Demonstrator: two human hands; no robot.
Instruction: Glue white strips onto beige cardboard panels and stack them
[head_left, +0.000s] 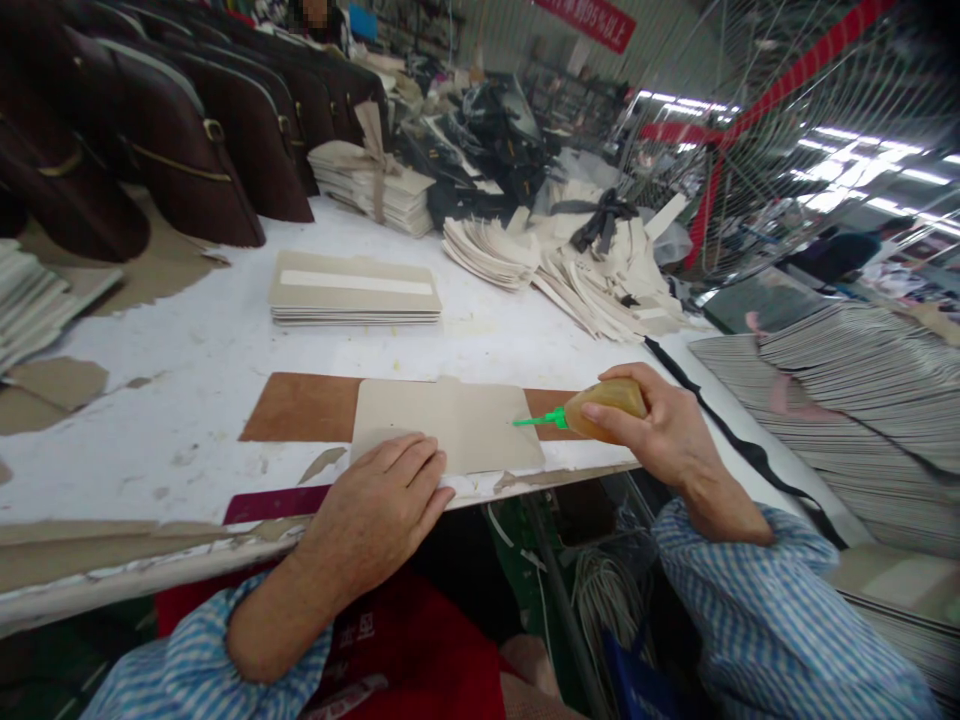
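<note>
My right hand [656, 420] is wrapped round a yellowish glue bottle [611, 408], tilted so its thin green nozzle [541, 418] reaches over the right part of a beige card panel [484, 425]. Whether the nozzle tip touches the panel I cannot tell. My left hand [397, 490] lies flat, fingers stretched out, on the panel's lower left corner near the table's front edge. Beneath the panel a brown strip [304, 408] shows on both sides. A dark purple piece [274, 503] lies left of my left hand.
Behind the panel sits a stack of beige panels [352, 290]. Dark brown bags [180, 140] stand at the back left. Loose beige strips [570, 260] and a tied bundle [371, 185] lie farther back. Big stacks of sheets [847, 390] and a fan [720, 140] are on the right.
</note>
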